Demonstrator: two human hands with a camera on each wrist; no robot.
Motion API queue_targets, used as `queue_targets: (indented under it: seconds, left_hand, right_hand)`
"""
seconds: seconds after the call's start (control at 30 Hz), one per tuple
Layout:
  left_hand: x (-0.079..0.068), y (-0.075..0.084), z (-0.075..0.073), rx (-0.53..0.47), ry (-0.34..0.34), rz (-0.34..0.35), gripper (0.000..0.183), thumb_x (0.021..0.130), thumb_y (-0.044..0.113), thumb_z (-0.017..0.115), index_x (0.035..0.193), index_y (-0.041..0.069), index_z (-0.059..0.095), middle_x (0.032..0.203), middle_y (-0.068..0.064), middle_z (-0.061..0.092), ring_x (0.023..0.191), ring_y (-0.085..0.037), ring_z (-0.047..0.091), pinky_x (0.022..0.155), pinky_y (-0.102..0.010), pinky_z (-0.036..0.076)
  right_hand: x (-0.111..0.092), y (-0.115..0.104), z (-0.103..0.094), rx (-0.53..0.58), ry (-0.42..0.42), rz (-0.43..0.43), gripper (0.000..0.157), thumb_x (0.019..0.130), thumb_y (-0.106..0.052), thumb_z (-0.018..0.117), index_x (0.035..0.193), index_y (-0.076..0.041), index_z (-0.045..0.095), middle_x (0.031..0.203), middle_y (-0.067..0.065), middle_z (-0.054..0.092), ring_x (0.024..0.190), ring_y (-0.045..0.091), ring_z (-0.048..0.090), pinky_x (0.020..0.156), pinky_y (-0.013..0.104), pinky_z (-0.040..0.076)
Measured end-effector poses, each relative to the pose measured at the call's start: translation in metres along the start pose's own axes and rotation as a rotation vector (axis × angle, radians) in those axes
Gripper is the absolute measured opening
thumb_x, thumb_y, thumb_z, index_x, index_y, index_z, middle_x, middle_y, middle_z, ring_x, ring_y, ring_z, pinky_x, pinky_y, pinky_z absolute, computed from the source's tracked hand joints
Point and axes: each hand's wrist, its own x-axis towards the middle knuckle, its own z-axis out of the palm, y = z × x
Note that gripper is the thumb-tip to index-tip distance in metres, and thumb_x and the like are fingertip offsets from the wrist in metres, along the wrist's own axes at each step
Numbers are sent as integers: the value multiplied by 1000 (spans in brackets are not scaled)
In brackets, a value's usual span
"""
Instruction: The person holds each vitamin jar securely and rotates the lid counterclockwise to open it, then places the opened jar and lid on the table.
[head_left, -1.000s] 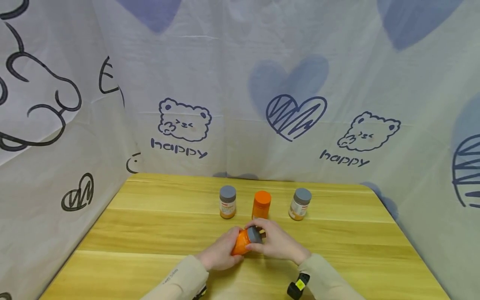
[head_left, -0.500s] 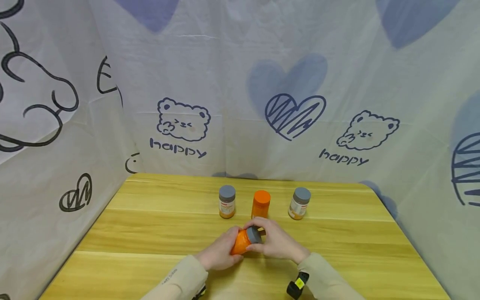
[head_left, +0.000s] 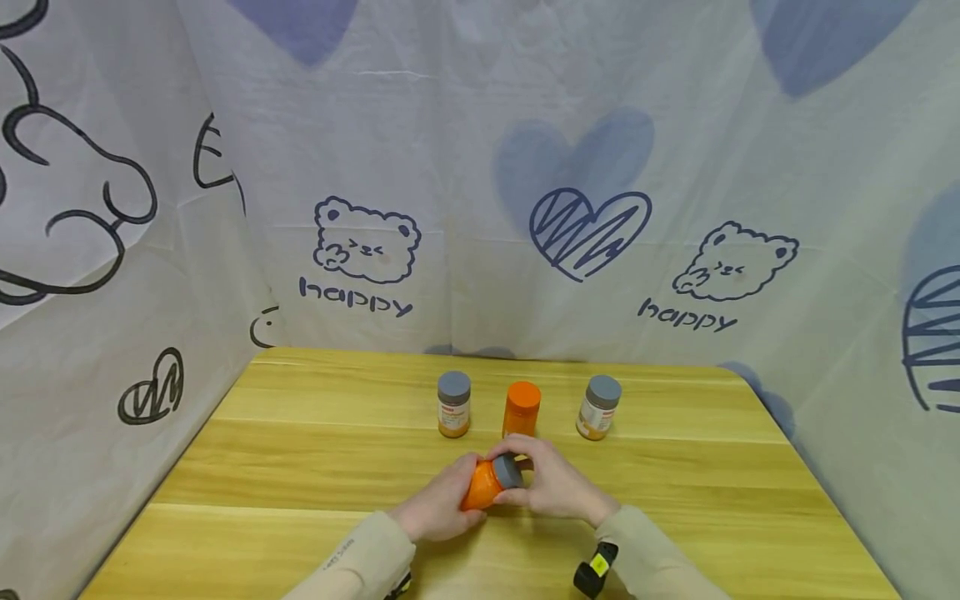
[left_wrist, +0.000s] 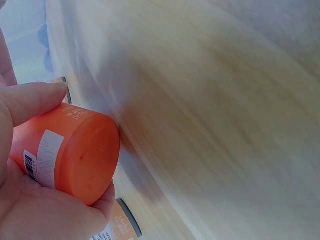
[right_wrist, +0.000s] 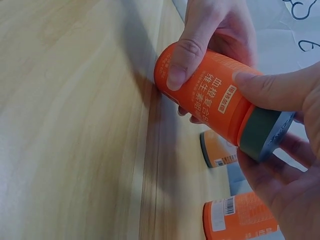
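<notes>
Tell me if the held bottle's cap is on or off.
On: the right wrist view shows the gray cap seated over one end of the orange bottle. Whether it is loosened, I cannot tell.

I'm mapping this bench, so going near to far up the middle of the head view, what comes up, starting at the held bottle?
Grey-lidded orange bottle → orange-topped bottle → hanging patterned cloth.

Cloth [head_left: 450, 150] with printed hearts [head_left: 576, 154] and bears [head_left: 367, 240] hangs behind the wooden table [head_left: 300, 467].

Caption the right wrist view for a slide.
Left hand grips a tilted orange bottle; right hand holds its capped end.
</notes>
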Motion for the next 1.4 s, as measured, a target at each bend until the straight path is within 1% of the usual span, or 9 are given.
queue_targets:
  seconds: [0.3, 0.5, 0.8, 0.93, 1.1, 1.23, 1.4]
  left_hand:
    - [1, -2, 0, 3, -4, -3, 56, 85, 8, 75, 131, 2, 44, 115, -6, 55, 99, -16, 54, 88, -32, 46]
    - [1, -3, 0, -4, 0, -2, 56, 85, 9, 75, 131, 2, 44, 115, -6, 55, 99, -16, 54, 87, -32, 46]
    - [0, -2, -1, -12, 1, 9, 55, 85, 8, 76, 130, 2, 44, 115, -7, 55, 99, -17, 54, 87, -32, 47]
    - [0, -2, -1, -5, -2, 13, 56, 85, 9, 76, 131, 3, 44, 115, -7, 55, 99, -16, 55, 87, -31, 47]
    - [1, -4, 0, -6, -2, 18, 56, 85, 10, 76, 131, 3, 43, 116, -8, 55, 100, -16, 55, 87, -32, 47]
    - [1, -4, -1, -9, -8, 15, 56, 86, 9, 75, 131, 2, 43, 116, -8, 55, 101, -18, 54, 88, -34, 47]
    - [1, -3, -2, -5, -25, -2, 54, 88, 11, 74, 130, 2, 43, 115, -7, 54, 102, -17, 54, 91, -35, 47]
  right_hand:
    - [1, 3, 0, 41, -1, -17, 47, 80, -15, 86, 121, -23, 65, 121, -3, 65, 113, 16, 61, 98, 36, 54]
    - [1, 3, 1, 37, 6, -36, 47, 79, -13, 86, 120, -24, 66, 122, -3, 66, 114, 16, 61, 98, 35, 53]
    - [3, 2, 2, 59, 7, -40, 46, 79, -11, 85, 119, -23, 66, 123, -1, 66, 114, 16, 60, 98, 35, 53]
    - [3, 2, 2, 69, 8, -46, 45, 79, -13, 85, 119, -21, 67, 123, 0, 66, 114, 16, 60, 96, 34, 54]
    - [3, 2, 3, 78, 18, -57, 41, 82, -18, 84, 119, -20, 67, 121, 1, 66, 112, 15, 61, 95, 36, 54]
    - [4, 1, 4, 74, 35, -62, 36, 86, -22, 81, 119, -18, 66, 120, 2, 67, 109, 13, 61, 93, 36, 55]
    - [4, -1, 6, 65, 66, -41, 32, 91, -26, 75, 120, -15, 66, 120, 2, 68, 106, 13, 62, 91, 35, 56]
